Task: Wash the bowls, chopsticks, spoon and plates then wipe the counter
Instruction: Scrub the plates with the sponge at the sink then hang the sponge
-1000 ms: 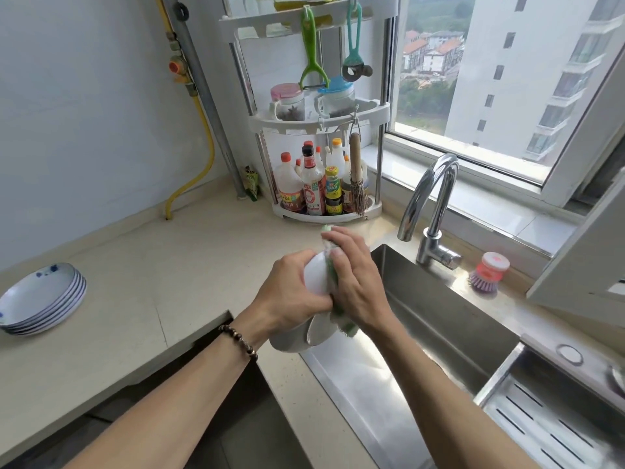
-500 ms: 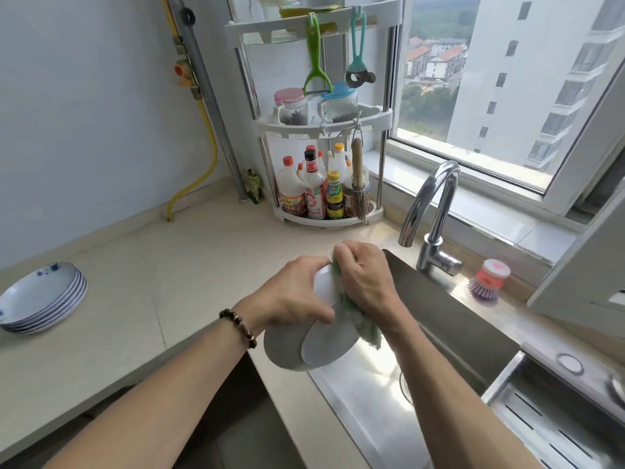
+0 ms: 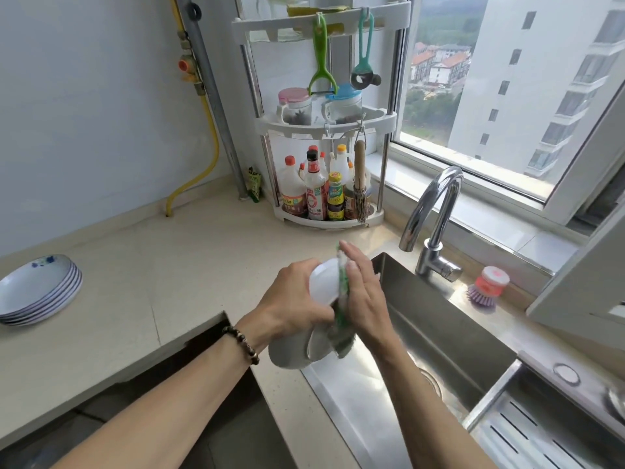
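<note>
The left hand (image 3: 293,299) grips a round white bowl (image 3: 324,282). The right hand (image 3: 367,296), fingers straight, presses a green sponge (image 3: 343,309) flat into it.

A white bowl (image 3: 324,282) is held on edge above the near-left corner of the steel sink (image 3: 439,333), its open side turned right. A green scrubbing cloth (image 3: 342,299) lies flat against its inside and hangs below the rim. Far left on the pale counter (image 3: 152,282) sits a neat stack of white plates (image 3: 37,289) with blue edging, upright and well apart from the bowl.
</note>
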A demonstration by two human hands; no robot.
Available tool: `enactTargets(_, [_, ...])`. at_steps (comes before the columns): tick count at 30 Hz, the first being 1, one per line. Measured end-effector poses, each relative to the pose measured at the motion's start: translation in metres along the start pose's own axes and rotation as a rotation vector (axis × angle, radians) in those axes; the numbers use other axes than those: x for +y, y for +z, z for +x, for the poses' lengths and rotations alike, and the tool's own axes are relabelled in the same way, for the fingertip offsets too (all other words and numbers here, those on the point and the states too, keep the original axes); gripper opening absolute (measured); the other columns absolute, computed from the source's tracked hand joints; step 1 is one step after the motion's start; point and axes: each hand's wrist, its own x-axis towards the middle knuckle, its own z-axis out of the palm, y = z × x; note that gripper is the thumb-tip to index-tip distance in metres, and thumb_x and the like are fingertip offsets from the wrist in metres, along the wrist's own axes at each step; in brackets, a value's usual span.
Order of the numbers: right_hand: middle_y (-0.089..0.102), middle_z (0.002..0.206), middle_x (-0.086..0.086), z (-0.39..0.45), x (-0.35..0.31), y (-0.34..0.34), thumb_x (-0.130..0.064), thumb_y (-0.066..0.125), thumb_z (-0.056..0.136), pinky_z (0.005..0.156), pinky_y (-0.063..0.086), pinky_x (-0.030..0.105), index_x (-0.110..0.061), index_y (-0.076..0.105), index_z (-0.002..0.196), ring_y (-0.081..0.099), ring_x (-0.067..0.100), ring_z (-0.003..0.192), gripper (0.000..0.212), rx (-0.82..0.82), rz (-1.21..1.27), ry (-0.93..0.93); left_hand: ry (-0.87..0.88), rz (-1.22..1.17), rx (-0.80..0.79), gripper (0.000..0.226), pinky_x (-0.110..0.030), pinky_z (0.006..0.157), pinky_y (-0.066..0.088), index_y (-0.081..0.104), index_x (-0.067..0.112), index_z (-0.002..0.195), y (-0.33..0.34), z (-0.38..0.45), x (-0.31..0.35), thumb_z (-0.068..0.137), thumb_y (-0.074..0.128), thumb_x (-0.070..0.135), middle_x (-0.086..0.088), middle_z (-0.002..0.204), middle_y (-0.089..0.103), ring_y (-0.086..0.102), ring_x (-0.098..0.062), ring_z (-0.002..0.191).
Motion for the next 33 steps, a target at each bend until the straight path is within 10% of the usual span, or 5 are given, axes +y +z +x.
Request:
enactTargets(5, [0.049,0.142,-0.001,-0.005,-0.007,-0.003,-0.034,0.035,0.099,0.12,0.028,0.032,-0.022,0.057,0.137,0.042,0.01,0.135,0.045,0.044,-0.067,-0.096,0.034,0.038,-0.007,0.046,-0.038,0.073,0.06,0.064,0.017,0.105,-0.003,0.005,0.002,0.065,0.086,0.015,0.001,0.096,0.068,0.066,-0.018,0.086])
enactTargets(15, [0.043,0.143,-0.014,-0.006,-0.006,0.005,-0.04,0.033,0.102,0.117,0.026,0.032,-0.023,0.059,0.135,0.038,0.009,0.139,0.045,0.062,-0.217,-0.304,0.037,-0.056,0.033,0.043,-0.044,0.072,0.06,0.063,0.016,0.098,-0.001,0.001,-0.001,0.061,0.084,0.02,-0.001,0.093,0.068,0.068,-0.022,0.085])
enactTargets(22, [0.064,0.085,0.006,0.012,-0.007,-0.021,-0.038,0.047,0.083,0.076,0.048,0.045,-0.025,0.063,0.067,0.06,0.025,0.082,0.027,0.29,0.225,0.29,0.126,-0.262,0.065,0.051,-0.029,0.07,0.061,0.063,0.027,0.106,-0.008,-0.02,0.007,0.059,0.081,0.021,0.001,0.101,0.07,0.07,-0.016,0.091])
enactTargets(30, [0.042,0.057,-0.002,0.022,-0.025,-0.016,-0.029,0.042,0.085,0.058,0.032,0.036,-0.019,0.041,0.057,0.037,0.011,0.056,0.031,-0.016,-0.15,-0.03,-0.025,-0.025,-0.259,0.043,-0.037,0.073,0.058,0.064,0.017,0.098,-0.021,0.003,0.012,0.062,0.083,0.002,-0.005,0.093,0.071,0.069,-0.023,0.084])
enactTargets(33, [0.063,0.089,0.0,0.006,-0.024,0.003,-0.037,0.04,0.094,0.077,0.044,0.034,-0.015,0.066,0.087,0.055,0.012,0.083,0.035,-0.065,-0.301,-0.22,-0.032,-0.082,-0.186,0.048,-0.035,0.073,0.059,0.063,0.018,0.101,-0.006,0.001,0.002,0.057,0.08,0.005,-0.003,0.093,0.071,0.07,-0.022,0.086])
